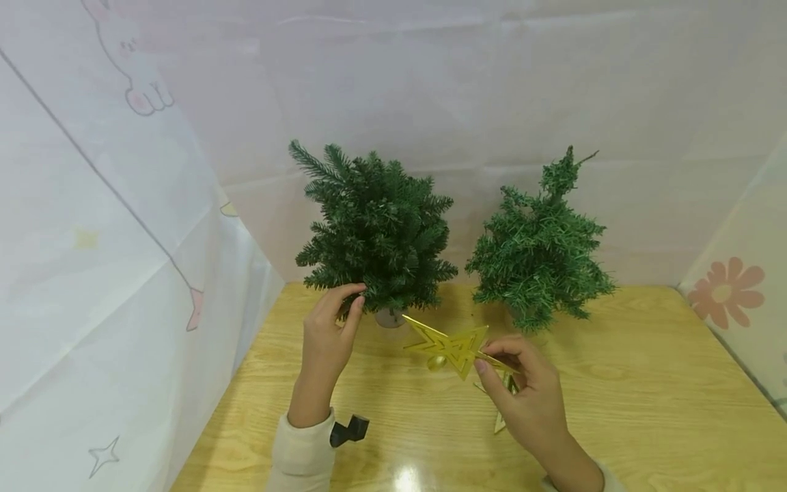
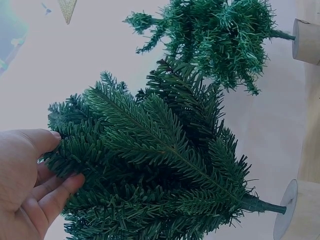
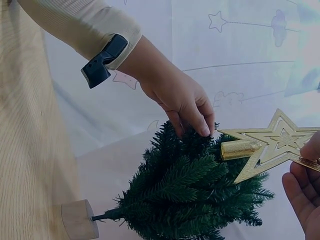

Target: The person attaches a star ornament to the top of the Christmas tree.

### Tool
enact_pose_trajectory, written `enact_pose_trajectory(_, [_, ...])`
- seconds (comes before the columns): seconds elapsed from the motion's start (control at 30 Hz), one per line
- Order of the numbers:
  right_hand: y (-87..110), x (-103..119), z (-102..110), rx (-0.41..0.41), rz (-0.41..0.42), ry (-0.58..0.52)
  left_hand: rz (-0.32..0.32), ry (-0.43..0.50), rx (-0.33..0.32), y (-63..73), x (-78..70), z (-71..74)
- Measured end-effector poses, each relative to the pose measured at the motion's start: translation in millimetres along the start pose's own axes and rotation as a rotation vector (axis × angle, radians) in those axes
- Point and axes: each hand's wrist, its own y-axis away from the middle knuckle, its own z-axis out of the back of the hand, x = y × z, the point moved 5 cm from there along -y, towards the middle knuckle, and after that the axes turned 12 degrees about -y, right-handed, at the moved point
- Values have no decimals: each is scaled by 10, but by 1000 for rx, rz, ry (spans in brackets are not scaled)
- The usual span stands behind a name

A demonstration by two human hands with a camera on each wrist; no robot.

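My left hand [image 1: 326, 335] is at the top of the darker, fuller artificial Christmas tree [image 1: 378, 225]. In the left wrist view, that hand's thumb and fingers [image 2: 65, 192] pinch the green branch tips. My right hand [image 1: 531, 393] grips a flat gold star tree topper [image 1: 458, 347] by one point, between thumb and fingers. The star has cut-out outlines, and its tubular socket [image 3: 240, 149] faces the treetop, close to the left hand in the right wrist view. A second gold piece with pointed outlines [image 1: 501, 421] shows below the right hand, partly hidden by it.
A second, lighter green tree [image 1: 544, 253] stands to the right at the back. Both trees have round wooden bases, such as this one [image 3: 80, 220]. Behind the wooden table [image 1: 645, 383] hangs a pale printed cloth [image 1: 467, 102]. A black clip-like device [image 1: 350, 430] sits on the left cuff.
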Motion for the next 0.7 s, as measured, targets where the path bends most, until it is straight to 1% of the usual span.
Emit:
enact_pose_trajectory(0.2, [-31, 19, 4, 8, 40, -14, -6, -2, -17, -1, 8, 9])
enact_pose_trajectory(0.5, [-17, 50, 9, -9, 27, -33, -2, 0, 1, 7, 5, 1])
enact_pose_trajectory(0.7, [-14, 62, 18, -16, 46, -51, 3, 4, 5, 8, -6, 5])
